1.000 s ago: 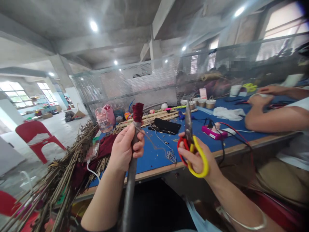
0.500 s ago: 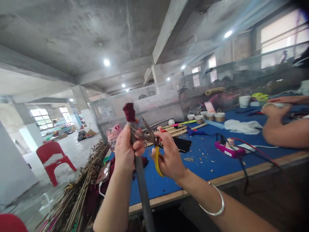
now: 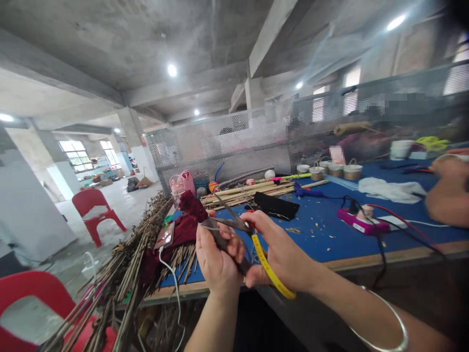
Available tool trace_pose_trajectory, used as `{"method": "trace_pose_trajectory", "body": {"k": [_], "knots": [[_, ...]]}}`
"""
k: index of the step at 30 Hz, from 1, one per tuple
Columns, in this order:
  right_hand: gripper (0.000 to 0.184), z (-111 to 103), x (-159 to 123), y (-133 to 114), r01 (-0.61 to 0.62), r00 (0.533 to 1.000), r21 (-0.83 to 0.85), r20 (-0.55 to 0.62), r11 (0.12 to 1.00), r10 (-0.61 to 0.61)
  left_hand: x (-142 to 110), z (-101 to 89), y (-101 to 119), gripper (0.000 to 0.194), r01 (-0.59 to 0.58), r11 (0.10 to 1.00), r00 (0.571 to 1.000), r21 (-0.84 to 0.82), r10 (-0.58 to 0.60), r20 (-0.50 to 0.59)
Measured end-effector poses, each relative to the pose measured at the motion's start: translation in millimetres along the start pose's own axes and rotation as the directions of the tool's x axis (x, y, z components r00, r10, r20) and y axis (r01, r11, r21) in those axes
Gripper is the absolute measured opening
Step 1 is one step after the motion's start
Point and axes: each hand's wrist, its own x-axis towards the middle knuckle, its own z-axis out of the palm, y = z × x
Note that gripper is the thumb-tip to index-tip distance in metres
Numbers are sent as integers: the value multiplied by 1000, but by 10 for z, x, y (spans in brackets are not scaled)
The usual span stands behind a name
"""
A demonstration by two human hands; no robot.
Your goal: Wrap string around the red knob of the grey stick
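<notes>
My left hand (image 3: 215,264) is wrapped around a dark grey stick (image 3: 220,238), close to its upper end. Maroon cloth (image 3: 192,205) covers that end, which tilts up and to the left. A thin pale strand, string or wire, shows at the cloth's lower edge. In my right hand (image 3: 284,252) are scissors (image 3: 270,268) with yellow handles and dark metal blades. The blades are apart; one reaches the stick just below the cloth, the other points up and away. Whether the strand lies between them I cannot tell.
The blue-topped table (image 3: 315,249) holds a black cloth (image 3: 276,206), pale sticks, a purple power strip (image 3: 361,222), white gloves (image 3: 390,188) and small baskets (image 3: 352,171). Dried stalks (image 3: 128,274) lean at the left beside red chairs (image 3: 95,210). A person's arm (image 3: 449,190) rests at the right.
Both hands have come down and slightly right with the stick and scissors. The stick's cloth end now tilts further left. My view has shifted left and down.
</notes>
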Motion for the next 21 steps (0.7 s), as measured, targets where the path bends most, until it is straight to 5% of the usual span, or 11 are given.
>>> {"method": "trace_pose_trajectory", "body": {"k": [4,9,16,21], "knots": [[89,77,30,-36,31,1000,-22,0,999,-31,62,-74,-52,33,-34,988,999,149,35,-6],[91,99,201,-105,36,999,-84,8,996,-35,84,-247,-90,22,-160,886,956,436,249,-155],[99,231,112,-80,5,1000,-89,12,996,-4,65,-187,-63,24,14,998,998,-60,-18,-66],[102,327,56,-78,-39,999,-28,33,999,40,55,-202,-50,25,28,993,997,-114,-35,-66]]}}
